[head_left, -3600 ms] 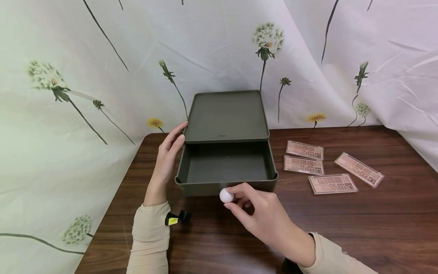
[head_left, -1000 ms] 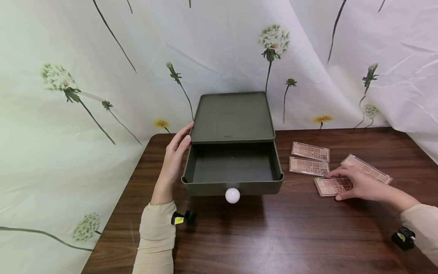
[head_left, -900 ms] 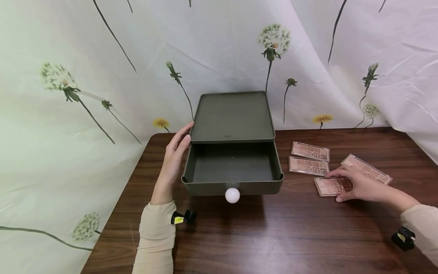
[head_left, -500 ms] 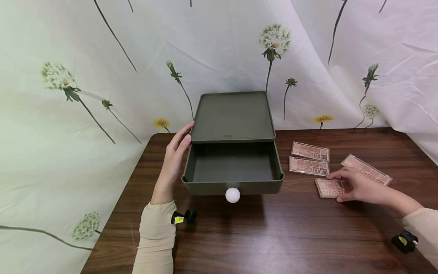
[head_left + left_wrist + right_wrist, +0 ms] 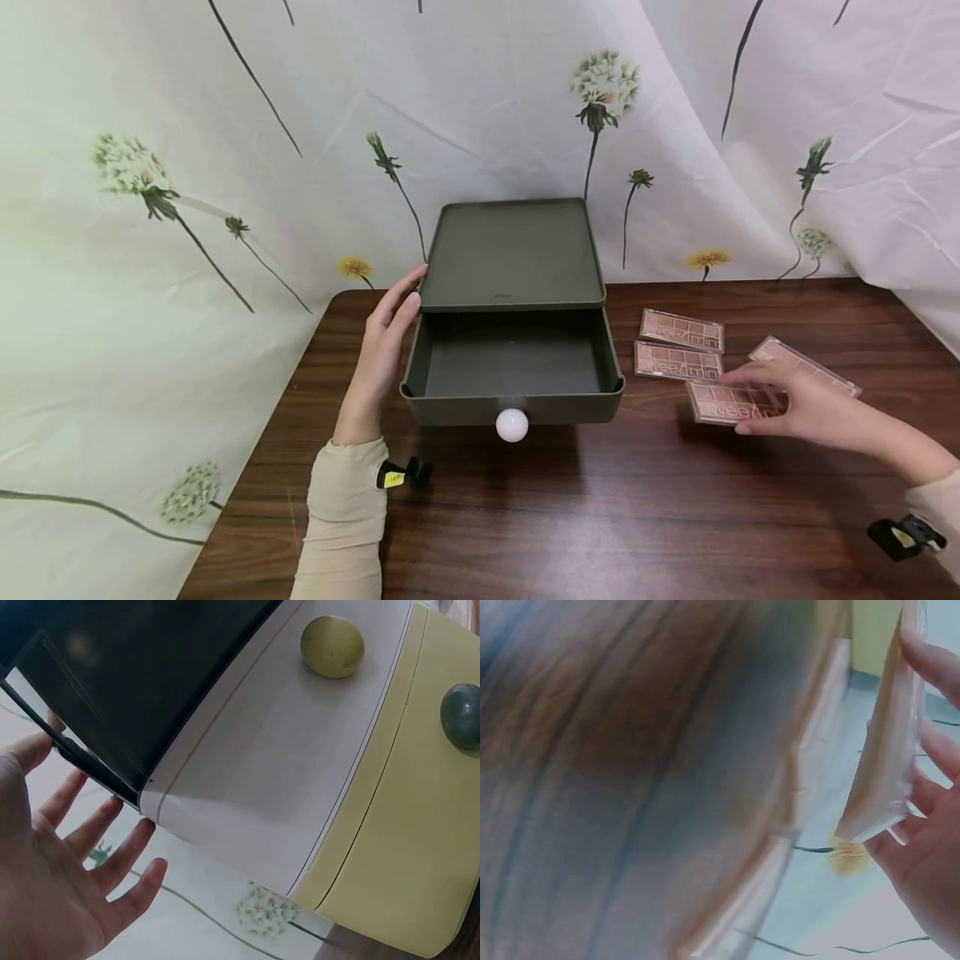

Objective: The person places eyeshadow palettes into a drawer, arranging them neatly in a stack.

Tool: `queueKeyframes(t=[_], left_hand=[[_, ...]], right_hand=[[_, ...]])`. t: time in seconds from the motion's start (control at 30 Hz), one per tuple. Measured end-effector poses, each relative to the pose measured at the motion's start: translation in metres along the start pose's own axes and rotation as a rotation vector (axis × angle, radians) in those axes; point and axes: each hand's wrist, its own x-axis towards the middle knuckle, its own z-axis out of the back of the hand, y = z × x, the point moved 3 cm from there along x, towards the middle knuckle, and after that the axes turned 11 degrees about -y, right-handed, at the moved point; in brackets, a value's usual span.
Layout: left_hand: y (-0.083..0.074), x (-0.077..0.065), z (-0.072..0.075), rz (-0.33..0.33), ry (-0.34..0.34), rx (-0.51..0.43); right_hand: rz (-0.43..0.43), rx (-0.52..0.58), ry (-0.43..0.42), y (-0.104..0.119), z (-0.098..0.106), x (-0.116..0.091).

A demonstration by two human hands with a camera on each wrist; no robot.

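Note:
My right hand [image 5: 813, 408] pinches an eyeshadow palette [image 5: 712, 403] between thumb and fingers. In the right wrist view that palette [image 5: 881, 765] is seen edge-on, raised above the blurred table. A dark green drawer cabinet [image 5: 517, 254] stands at the back, and its top drawer [image 5: 450, 408] is pulled out, bare inside, with a round white knob [image 5: 512, 426]. My left hand [image 5: 377, 350] rests with extended fingers against the cabinet's left side. In the left wrist view, its fingers [image 5: 124, 859] spread along the cabinet's edge.
Three more palettes lie flat to the right: the back one [image 5: 682, 330], one just in front [image 5: 678, 361] and a slanted one [image 5: 813, 371] partly behind my right hand. Below the open drawer are a closed white drawer [image 5: 262, 727] and a yellow one [image 5: 390, 825]. A flowered cloth [image 5: 487, 100] hangs behind.
My right hand has gone from the drawer's white knob to the palettes on the right. It has now lifted one palette off the table. My left hand stays at the cabinet.

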Motion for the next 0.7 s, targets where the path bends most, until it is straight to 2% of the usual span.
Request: queueKeyframes(t=[0.13,0.3,0.47,0.7], left_hand=[[0.0,0.0,0.0,-0.001,-0.001,0.002],[0.0,0.0,0.0,-0.001,-0.002,0.001],[0.0,0.001,0.0,-0.001,0.002,-0.004],[-0.001,0.0,0.0,-0.007,0.003,-0.005]], right_hand=[[-0.002,-0.013,-0.022,0.017,0.012,0.008],[-0.029,0.028,-0.045,0.038,0.023,0.018],[-0.027,-0.001,-0.089,0.056,0.033,0.027],[0.084,0.046,-0.158,0.079,0.045,0.041]])
